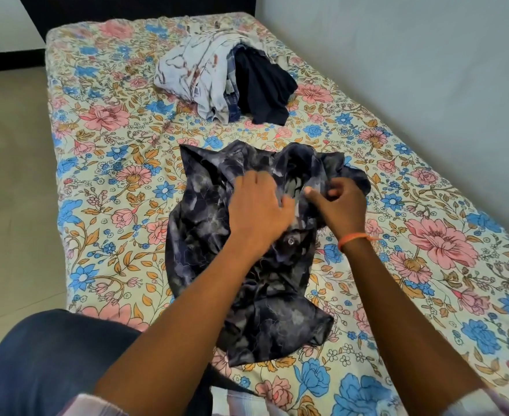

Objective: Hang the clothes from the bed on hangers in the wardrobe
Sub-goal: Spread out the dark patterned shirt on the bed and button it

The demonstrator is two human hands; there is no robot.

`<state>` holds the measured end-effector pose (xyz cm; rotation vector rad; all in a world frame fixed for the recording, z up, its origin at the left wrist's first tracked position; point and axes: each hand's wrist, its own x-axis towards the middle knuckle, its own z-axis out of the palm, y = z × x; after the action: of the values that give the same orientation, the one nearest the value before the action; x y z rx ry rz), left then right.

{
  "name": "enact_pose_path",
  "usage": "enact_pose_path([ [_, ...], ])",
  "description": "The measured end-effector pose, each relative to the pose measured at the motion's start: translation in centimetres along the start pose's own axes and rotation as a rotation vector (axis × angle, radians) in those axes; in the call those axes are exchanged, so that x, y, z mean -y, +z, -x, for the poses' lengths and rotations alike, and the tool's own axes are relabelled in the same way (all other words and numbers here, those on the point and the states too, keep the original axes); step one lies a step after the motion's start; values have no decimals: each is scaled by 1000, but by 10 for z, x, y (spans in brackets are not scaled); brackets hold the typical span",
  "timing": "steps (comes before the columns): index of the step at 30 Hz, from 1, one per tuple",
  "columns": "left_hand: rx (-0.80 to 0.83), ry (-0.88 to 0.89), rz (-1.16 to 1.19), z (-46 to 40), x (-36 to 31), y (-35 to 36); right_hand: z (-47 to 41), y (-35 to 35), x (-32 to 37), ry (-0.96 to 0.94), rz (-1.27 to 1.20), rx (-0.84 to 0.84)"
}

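Spreading dark patterned shirt (247, 253) flat on bed (427, 223) to ready it for a hanger | left hand (259, 205) presses fabric, fingers relaxed | right hand (337, 205) pinches collar

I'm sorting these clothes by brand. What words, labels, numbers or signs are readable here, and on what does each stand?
None can be read.
Tag on the pale garment in the pile: a small dark patch, too small and blurred to read.
Dark patterned shirt under both hands: no visible text.
Floral bedsheet: pattern only, no words.

Shirt (217, 235) on bed (103, 163) — clothes pile (217, 76) behind it.
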<state>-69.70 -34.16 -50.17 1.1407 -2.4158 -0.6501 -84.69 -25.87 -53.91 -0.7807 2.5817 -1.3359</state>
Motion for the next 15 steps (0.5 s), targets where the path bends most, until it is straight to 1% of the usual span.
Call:
enact_pose_path([
  [1,35,-53,5,-13,1,0,-8,2,1,-16,55,45],
  [3,164,-207,45,-35,4,2,-19,4,2,-50,138,93],
  [4,217,-235,36,-42,7,4,-24,4,2,-51,162,103],
  [5,244,-228,7,-47,11,6,-28,3,3,-29,176,115],
  [7,244,-220,-21,-53,16,8,-36,-2,0,-6,181,136],
  [9,178,-223,-28,-56,13,-2,-42,-13,1,-17,199,97],
  [11,26,-181,-50,-65,10,-21,-50,-31,9,-25,252,22],
  [13,-139,-92,-134,-79,8,-42,-60,-49,23,-21,225,-69],
  [14,-182,-49,-161,-88,6,-52,-67,-54,32,-32,197,-104],
  [15,-181,-29,-129,-95,0,-62,-74,-57,42,-47,168,-127],
])
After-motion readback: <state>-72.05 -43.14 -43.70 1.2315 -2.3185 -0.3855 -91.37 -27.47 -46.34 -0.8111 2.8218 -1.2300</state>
